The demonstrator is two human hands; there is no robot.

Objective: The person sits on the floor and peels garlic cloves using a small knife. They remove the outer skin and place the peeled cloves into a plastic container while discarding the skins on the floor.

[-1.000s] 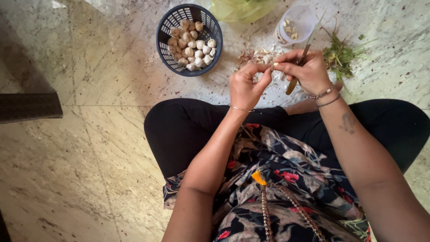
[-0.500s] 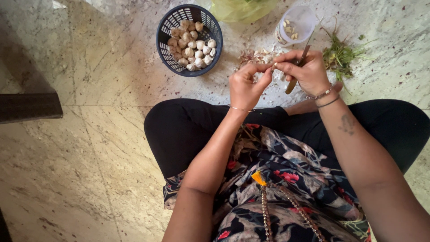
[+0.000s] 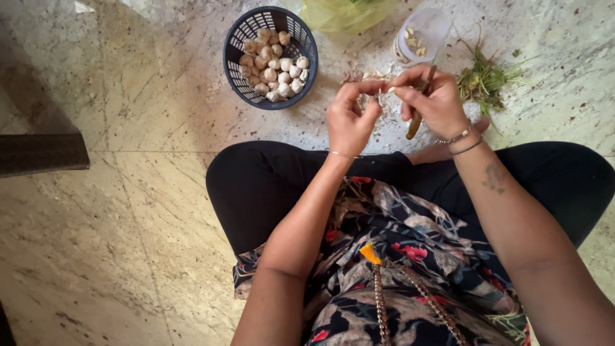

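Garlic clove point(image 3: 385, 93) pinched between both hands above the marble floor point(image 3: 128, 211).

The clove is clamped by the fingers of the left hand point(image 3: 349, 118) and right hand point(image 3: 435, 99) — a knife point(image 3: 418, 115) with a wooden handle is also gripped in the right. A dark basket point(image 3: 238, 40) of garlic bulbs point(image 3: 272, 67) is seen nearby on the floor, with a clear container point(image 3: 419, 35) and green scraps point(image 3: 487, 77) close by.

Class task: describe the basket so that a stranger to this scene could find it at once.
Start at the marble floor in front of the seated person's knees. Up and left of the left hand stands the basket: round, dark blue, slotted plastic, and the only container heaped with garlic bulbs.
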